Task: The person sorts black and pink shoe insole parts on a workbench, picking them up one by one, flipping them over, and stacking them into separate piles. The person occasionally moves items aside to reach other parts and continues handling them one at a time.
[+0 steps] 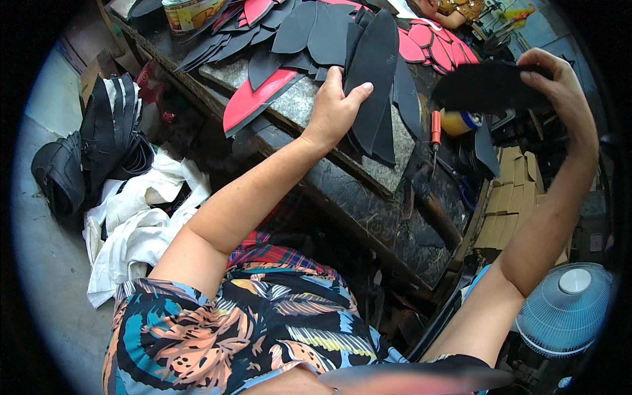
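Note:
My left hand [338,108] grips the edge of a few long black sole-shaped pieces [373,85] lying on a grey stone slab [291,102]. Its thumb lies over the top piece; most of the other fingers are hidden. Raised at the right, my right hand [559,82] pinches one end of another black sole-shaped piece [487,87], slightly blurred, above the bench. Beside the slab's left part lies a red-topped piece with a black edge [260,99]. More black pieces [309,29] are heaped behind my left hand.
Red pieces [438,46] lie at the far side, near another person's arm [447,16]. A red-handled screwdriver [435,131] and a yellow container [457,123] sit right of the slab. Cardboard [510,204] and a fan [566,309] stand at right; white cloth [141,224] lies left.

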{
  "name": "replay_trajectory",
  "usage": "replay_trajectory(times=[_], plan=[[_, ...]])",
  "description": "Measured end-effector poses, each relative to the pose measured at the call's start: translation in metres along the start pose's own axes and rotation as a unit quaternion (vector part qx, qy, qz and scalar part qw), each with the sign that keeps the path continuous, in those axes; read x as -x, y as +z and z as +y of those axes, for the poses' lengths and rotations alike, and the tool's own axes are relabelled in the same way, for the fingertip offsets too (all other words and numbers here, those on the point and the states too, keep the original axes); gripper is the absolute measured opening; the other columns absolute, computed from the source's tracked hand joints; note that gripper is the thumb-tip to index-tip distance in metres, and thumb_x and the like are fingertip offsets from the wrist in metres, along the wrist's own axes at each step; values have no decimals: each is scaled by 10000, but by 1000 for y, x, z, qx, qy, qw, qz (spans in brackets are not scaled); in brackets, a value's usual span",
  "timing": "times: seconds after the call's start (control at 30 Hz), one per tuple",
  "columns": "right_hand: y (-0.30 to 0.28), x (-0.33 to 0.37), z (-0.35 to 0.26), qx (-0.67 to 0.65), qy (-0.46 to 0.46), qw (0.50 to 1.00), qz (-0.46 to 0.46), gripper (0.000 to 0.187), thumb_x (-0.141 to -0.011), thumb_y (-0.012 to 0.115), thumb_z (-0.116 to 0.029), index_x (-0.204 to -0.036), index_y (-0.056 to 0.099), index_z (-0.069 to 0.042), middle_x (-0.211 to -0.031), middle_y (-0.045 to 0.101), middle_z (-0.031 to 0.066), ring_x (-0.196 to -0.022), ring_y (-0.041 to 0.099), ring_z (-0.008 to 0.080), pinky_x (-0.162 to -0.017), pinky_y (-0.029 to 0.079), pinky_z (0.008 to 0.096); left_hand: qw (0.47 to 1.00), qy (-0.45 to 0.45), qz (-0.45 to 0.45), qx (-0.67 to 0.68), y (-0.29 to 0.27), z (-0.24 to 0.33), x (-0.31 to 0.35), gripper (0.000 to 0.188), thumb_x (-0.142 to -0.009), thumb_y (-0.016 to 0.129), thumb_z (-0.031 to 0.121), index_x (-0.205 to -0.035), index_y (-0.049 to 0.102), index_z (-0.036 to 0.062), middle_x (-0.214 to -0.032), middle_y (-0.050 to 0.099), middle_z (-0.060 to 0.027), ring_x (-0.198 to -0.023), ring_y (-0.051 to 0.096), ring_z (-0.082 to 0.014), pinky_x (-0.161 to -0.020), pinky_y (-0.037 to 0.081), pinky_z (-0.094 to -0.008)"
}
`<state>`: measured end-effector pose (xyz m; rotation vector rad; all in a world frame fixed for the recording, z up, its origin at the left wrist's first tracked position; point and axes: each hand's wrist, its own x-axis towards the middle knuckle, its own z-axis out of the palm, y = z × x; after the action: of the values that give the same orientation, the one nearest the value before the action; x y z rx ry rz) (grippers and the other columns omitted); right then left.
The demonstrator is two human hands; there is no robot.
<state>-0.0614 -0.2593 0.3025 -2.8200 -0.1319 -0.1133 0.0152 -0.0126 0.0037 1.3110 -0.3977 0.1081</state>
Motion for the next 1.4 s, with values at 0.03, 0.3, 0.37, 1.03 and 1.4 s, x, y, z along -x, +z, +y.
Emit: replay_trajectory(times=[0.03, 0.3, 0.37, 1.03, 1.4], plan=[[3, 1, -8, 31, 30, 999, -26, 222, -792, 720, -94, -997, 690, -15, -868, 683, 35, -813, 645, 120, -783, 519, 284, 1000, 4, 4, -9, 0, 0, 0, 382, -877, 693, 247, -1008, 499, -54, -982, 654, -259, -915, 649, -369, -837, 497, -416], [126, -35, 22, 182, -37, 982, 36, 381, -839, 724, -151, -1213, 660, -112, -1163, 586, 83, -983, 626, 234, -871, 500, 365, 999, 19, -8, -37, -2, -1, -2, 397, -869, 697, 258, -967, 483, -60, -925, 645, -279, -884, 640, -398, -809, 496, -431], [141, -27, 35, 187, -14, 976, 108, 407, -861, 730, -212, -1238, 638, -92, -1149, 602, 133, -1037, 637, 255, -871, 500, 388, 999, 20, -7, -48, -2, -2, -2, 400, -869, 696, 263, -964, 482, -61, -919, 644, -280, -880, 639, -403, -806, 497, -430], [256, 50, 75, -473, 204, 844, 150, 847, -845, 663, 43, -1550, 205, -65, -1084, 681, 174, -870, 694, 187, -721, 573, 286, 998, 23, -17, -58, -2, 1, 0, 397, -868, 710, 265, -948, 499, -62, -916, 656, -259, -857, 663, -339, -774, 520, -399], [250, 25, 2, -559, 29, 797, 227, 690, -844, 633, 6, -1470, 344, 21, -1393, 500, 190, -1240, 536, 217, -1033, 452, 330, 997, -20, -43, -55, -4, 11, -2, 448, -860, 724, 270, -1067, 538, -82, -962, 676, -225, -901, 671, -268, -787, 531, -367]])
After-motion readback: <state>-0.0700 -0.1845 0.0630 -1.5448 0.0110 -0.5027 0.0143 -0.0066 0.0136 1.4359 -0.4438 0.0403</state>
